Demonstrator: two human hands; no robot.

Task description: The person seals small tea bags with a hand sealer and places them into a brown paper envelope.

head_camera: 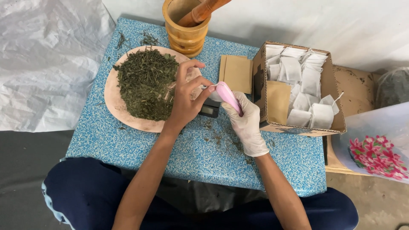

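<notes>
Hands over blue table (pixel 128 140) – R hand (pixel 246 123) gloved w/ pink scoop (pixel 229 97), L hand (pixel 186 96) pinching tip

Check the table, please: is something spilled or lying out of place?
Yes. Loose herb bits lie scattered on the blue table below the scale, and a few stems lie off the plate near the mortar.
</notes>
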